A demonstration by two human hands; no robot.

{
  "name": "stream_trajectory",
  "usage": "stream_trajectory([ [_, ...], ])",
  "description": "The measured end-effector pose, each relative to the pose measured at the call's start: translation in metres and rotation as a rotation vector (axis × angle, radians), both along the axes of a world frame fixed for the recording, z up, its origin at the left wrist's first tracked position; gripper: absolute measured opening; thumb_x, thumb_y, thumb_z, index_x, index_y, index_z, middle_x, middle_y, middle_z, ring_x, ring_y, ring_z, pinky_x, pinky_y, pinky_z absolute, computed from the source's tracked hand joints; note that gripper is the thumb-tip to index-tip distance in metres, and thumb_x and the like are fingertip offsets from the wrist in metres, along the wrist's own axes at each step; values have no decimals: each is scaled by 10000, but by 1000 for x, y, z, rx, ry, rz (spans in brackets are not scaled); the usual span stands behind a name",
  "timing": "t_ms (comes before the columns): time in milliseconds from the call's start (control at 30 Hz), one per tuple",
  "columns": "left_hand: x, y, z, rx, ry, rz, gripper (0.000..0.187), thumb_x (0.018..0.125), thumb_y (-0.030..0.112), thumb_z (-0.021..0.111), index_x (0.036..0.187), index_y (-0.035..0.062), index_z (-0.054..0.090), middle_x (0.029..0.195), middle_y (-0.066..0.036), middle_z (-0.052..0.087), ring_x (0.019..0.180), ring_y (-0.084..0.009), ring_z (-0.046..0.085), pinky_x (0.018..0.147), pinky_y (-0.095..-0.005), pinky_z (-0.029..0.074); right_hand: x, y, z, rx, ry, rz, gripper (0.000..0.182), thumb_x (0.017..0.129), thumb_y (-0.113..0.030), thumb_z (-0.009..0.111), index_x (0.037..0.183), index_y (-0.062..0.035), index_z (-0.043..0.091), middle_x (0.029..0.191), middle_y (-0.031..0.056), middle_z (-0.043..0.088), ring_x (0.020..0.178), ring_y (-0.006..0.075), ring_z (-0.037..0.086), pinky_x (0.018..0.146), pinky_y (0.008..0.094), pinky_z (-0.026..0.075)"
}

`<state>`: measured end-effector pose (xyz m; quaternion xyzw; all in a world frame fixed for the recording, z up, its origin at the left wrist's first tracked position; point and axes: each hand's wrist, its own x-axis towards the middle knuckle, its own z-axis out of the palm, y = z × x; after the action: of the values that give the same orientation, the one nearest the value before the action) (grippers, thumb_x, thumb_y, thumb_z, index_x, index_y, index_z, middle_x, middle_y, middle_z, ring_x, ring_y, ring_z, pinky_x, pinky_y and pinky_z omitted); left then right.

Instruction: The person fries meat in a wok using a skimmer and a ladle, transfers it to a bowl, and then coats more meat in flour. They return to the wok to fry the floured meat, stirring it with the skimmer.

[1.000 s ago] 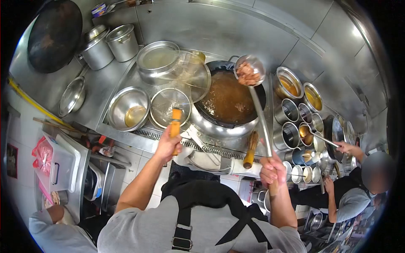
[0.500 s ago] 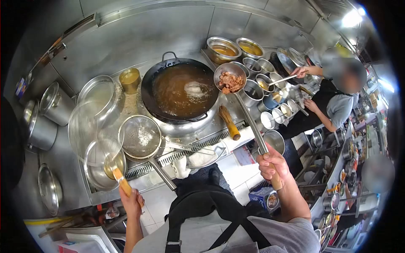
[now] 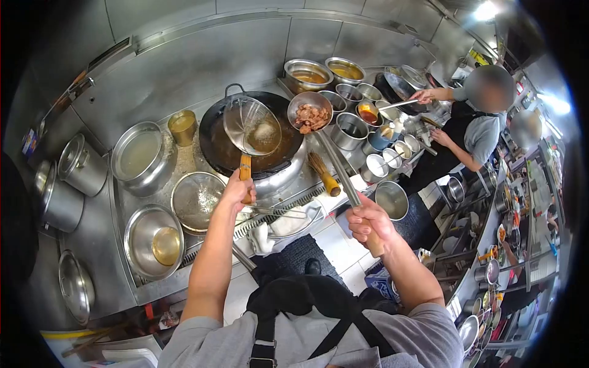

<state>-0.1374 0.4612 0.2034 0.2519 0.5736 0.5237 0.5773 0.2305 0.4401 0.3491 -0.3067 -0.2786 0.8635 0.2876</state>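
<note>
My left hand (image 3: 236, 189) is closed round the wooden handle of a wire mesh skimmer (image 3: 242, 116), whose round head lies over the wok (image 3: 211, 150) of brownish oil. A pale foamy patch shows through the mesh. In my right hand (image 3: 370, 222) is the wooden-ended handle of a long metal ladle (image 3: 337, 156). Its bowl holds reddish-brown pieces of meat (image 3: 311, 118) and hangs just right of the wok's rim. A bamboo wok brush (image 3: 324, 175) lies on the counter below the ladle bowl.
Two bowls of yellowish liquid (image 3: 308, 75) and several metal seasoning pots (image 3: 351, 132) stand right of the wok. Left are a pot of cloudy liquid (image 3: 138, 153), a strainer (image 3: 197, 199) and a steel bowl (image 3: 138, 248). A co-worker (image 3: 463, 132) works at the right.
My left hand has swung the skimmer up and right from the steel bowl to over the wok. The loaded ladle stays beside the wok. The view has shifted slightly.
</note>
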Motion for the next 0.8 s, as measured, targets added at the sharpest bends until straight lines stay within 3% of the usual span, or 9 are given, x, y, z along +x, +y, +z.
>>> stream_trajectory([
  [133, 14, -20, 13, 66, -368, 97, 406, 961, 14, 456, 1301, 206, 346, 773, -65, 489, 576, -142, 469, 483, -312, 407, -1, 18, 5, 70, -55, 44, 456, 938, -45, 476, 1357, -153, 333, 733, 40, 468, 465, 76, 423, 401, 235, 376],
  [400, 34, -30, 51, 191, 301, 193, 692, 933, -20, 486, 1508, 223, 187, 818, -65, 505, 538, -150, 487, 479, -315, 445, -37, 53, 18, 288, -209, 142, 642, 895, -27, 521, 1457, -178, 248, 714, 16, 450, 470, 99, 430, 404, 263, 402],
  [467, 44, -30, 48, 102, 757, 156, 781, 924, 62, 507, 1549, 177, 53, 1012, -274, 643, 858, -401, 663, 777, -457, 527, -53, 62, 4, 341, -338, 168, 654, 893, -26, 527, 1457, -181, 236, 711, 13, 446, 468, 101, 431, 406, 266, 403],
  [500, 53, -36, 56, 139, 892, 146, 787, 923, 81, 517, 1548, 176, 47, 1120, -360, 604, 1036, -483, 613, 939, -467, 466, -60, 64, 4, 302, -298, 212, 524, 896, -15, 520, 1349, -174, 311, 710, 12, 447, 472, 96, 430, 409, 262, 388],
  [600, 56, -35, 40, 38, 917, 120, 789, 925, 74, 520, 1550, 174, 49, 1151, -347, 602, 1046, -463, 619, 944, -462, 464, -77, 75, -23, 29, -90, 215, 402, 929, -42, 506, 1288, -164, 371, 729, 17, 458, 474, 75, 411, 395, 233, 352],
  [633, 39, -23, -15, 123, 803, 191, 760, 925, 48, 510, 1545, 176, 90, 1062, -253, 638, 832, -379, 671, 765, -455, 534, -80, 78, -33, -64, 29, 245, 242, 947, -54, 490, 1153, -157, 416, 742, 14, 448, 484, 60, 408, 393, 215, 333],
  [667, 40, -35, -10, 110, 801, 208, 760, 925, 48, 510, 1545, 176, 90, 1062, -253, 638, 832, -379, 671, 765, -455, 534, -83, 75, -36, -69, 25, 264, 242, 947, -54, 490, 1153, -157, 416, 742, 14, 448, 484, 60, 408, 393, 215, 333],
  [733, 44, -61, 13, 80, 228, 297, 651, 895, -16, 482, 1471, 169, 241, 816, -64, 519, 505, -146, 473, 421, -311, 403, -86, 68, -44, -216, 120, 275, 208, 960, -64, 474, 1148, -148, 444, 739, 9, 436, 483, 51, 408, 395, 206, 332],
  [800, 33, -97, 15, 148, -3, 368, 644, 865, -51, 485, 1422, 187, 265, 711, -13, 439, 480, -116, 420, 405, -278, 360, -81, 65, -42, -249, 155, 320, 255, 965, -72, 469, 1210, -142, 466, 734, 8, 428, 479, 48, 405, 397, 207, 346],
])
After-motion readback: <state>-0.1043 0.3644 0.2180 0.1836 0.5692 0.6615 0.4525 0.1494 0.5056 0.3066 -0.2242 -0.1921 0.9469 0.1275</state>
